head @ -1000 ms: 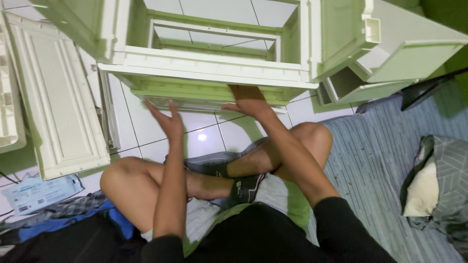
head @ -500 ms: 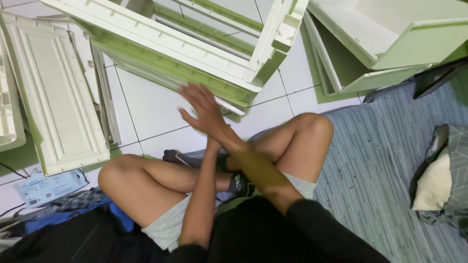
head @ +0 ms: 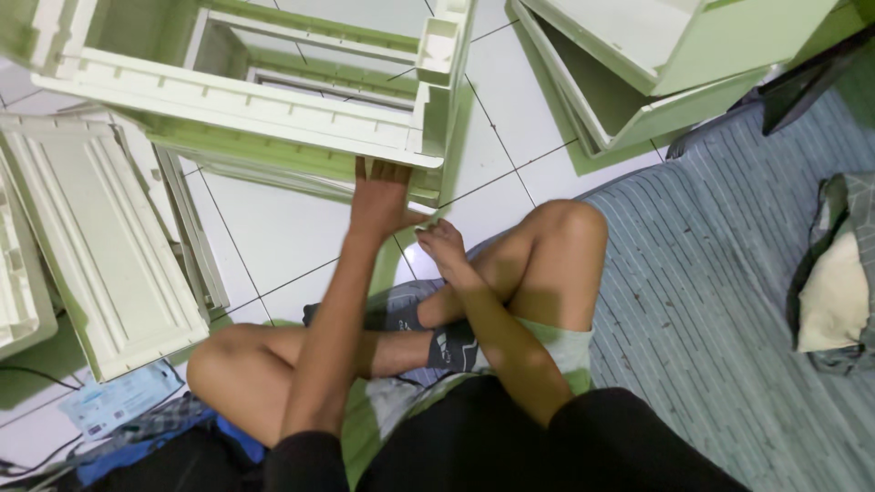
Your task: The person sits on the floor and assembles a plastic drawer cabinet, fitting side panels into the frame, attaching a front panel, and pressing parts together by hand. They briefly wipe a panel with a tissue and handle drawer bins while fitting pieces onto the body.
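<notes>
A pale green plastic cabinet frame lies on the white tiled floor in front of my crossed legs. My left hand reaches up to its near lower edge close to the right corner, fingertips tucked under the rim and thumb spread to the right. My right hand hovers just below that corner, above my right knee. Its fingers are loosely bent and it holds nothing. It stays apart from the frame.
A pale green panel lies flat on the left. Pale green drawers lean at the upper right. A grey striped mat covers the floor on the right, with a cushion at its edge. A blue packet lies at lower left.
The frame has swung round and shifted left in view. My right hand has come off it and dropped toward my knee. My left hand has moved up to the frame's edge.
</notes>
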